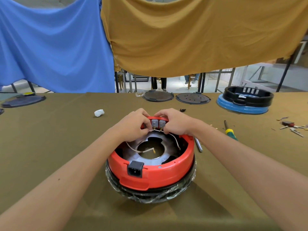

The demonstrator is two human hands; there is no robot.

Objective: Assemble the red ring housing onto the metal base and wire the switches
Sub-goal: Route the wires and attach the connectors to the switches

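Observation:
A red ring housing [166, 174] sits on a plastic-wrapped base [150, 195] at the table's middle, with a metal plate [150, 140] visible inside. A black power socket [135, 168] is set in its near wall. Two grey switches [158, 123] stand at the far rim. My left hand [133, 125] pinches a white wire [133, 148] at the left switch's terminal. My right hand [175, 123] grips the far rim beside the right switch, fingers curled over it. A second white wire [175, 140] runs down from the right switch.
A green-handled screwdriver [230, 130] and a metal rod [198, 145] lie right of the housing. Small connectors [291, 126] are scattered far right. Two dark round plates [175, 97], a black ring on a blue base [245, 100], a white wad [99, 112] and a dark lid [23, 100] sit along the back.

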